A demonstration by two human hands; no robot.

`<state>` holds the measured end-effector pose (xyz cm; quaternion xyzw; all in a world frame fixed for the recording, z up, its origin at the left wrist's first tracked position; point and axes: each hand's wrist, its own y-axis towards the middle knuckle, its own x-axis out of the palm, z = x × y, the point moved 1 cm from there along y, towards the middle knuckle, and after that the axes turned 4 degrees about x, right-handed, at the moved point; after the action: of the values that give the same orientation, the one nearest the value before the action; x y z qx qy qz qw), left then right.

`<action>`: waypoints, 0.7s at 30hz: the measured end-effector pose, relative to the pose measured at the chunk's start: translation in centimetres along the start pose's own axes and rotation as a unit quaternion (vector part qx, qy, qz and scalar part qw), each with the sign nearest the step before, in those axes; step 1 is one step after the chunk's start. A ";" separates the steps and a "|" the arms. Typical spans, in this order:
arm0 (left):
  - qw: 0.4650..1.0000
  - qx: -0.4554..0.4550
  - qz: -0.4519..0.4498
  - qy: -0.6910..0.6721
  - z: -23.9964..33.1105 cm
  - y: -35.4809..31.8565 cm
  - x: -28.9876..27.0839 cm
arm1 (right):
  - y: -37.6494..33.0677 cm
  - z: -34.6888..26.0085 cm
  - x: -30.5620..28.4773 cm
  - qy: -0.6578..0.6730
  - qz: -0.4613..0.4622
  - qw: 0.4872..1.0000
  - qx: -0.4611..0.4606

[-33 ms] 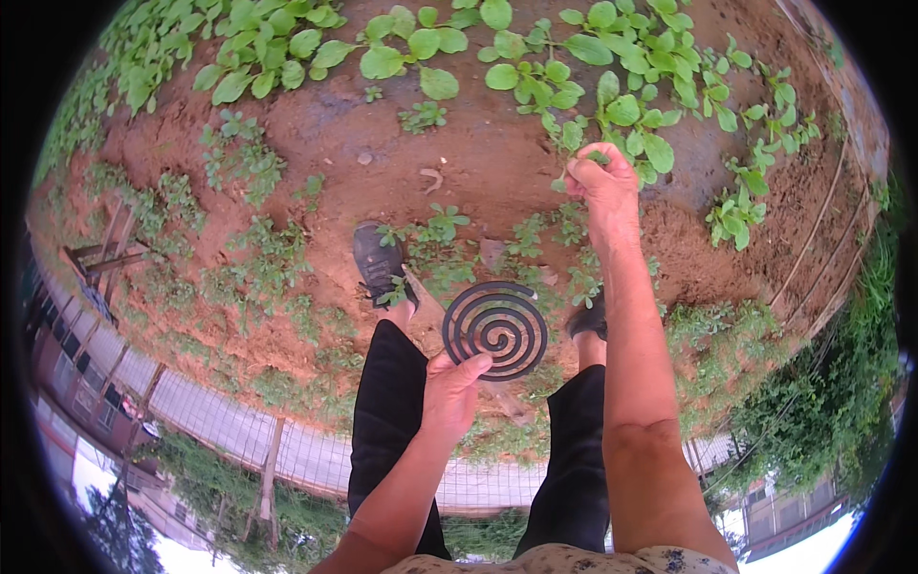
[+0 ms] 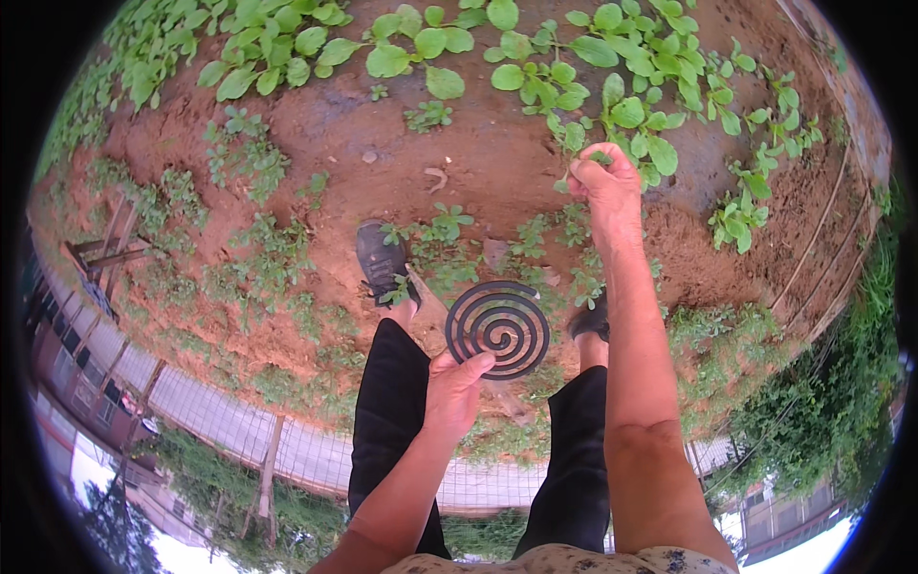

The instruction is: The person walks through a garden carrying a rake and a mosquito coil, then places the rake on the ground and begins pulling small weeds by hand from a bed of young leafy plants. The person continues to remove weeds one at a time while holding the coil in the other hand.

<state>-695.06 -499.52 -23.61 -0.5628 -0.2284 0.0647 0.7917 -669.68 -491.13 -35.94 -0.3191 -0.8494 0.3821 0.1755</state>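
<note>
My left hand point(image 2: 454, 387) holds a dark spiral coil point(image 2: 497, 330) by its lower edge, flat side toward me, above my legs in black trousers point(image 2: 392, 411). My right hand point(image 2: 602, 187) reaches forward and down, its fingers pinched shut on a stem of a leafy green plant point(image 2: 626, 110) growing in the red-brown soil point(image 2: 478, 163). My left shoe point(image 2: 382, 258) stands on the soil among low weeds. My right shoe point(image 2: 588, 320) is mostly hidden behind my right forearm.
Rows of broad-leaved plants point(image 2: 287, 43) cover the far side of the plot. Low weeds point(image 2: 268, 253) grow around my feet. A wire fence point(image 2: 239, 430) runs behind me, a wooden frame point(image 2: 105, 249) lies at the left, and thin lines point(image 2: 822, 239) cross the soil at the right.
</note>
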 end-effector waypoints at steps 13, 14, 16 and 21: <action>0.997 0.011 0.077 0.019 0.3 -0.1 -0.5 | 0.2 0.9 7.2 -0.146 -0.109 0.981 -0.067; 0.997 0.012 0.077 0.017 0.2 -0.1 -0.5 | -0.1 1.0 8.0 -0.200 -0.109 0.971 -0.069; 0.997 0.011 0.079 0.013 0.1 0.0 -0.5 | -0.6 1.8 9.6 -0.271 -0.149 0.949 -0.062; 0.996 0.014 0.088 0.003 -0.1 0.3 -0.4 | -1.7 3.8 11.5 -0.394 -0.205 0.882 -0.159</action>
<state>-695.38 -499.61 -24.02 -0.5699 -0.1751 0.1357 0.7913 -680.87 -486.30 -36.46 0.0155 -0.9441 0.2919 -0.1522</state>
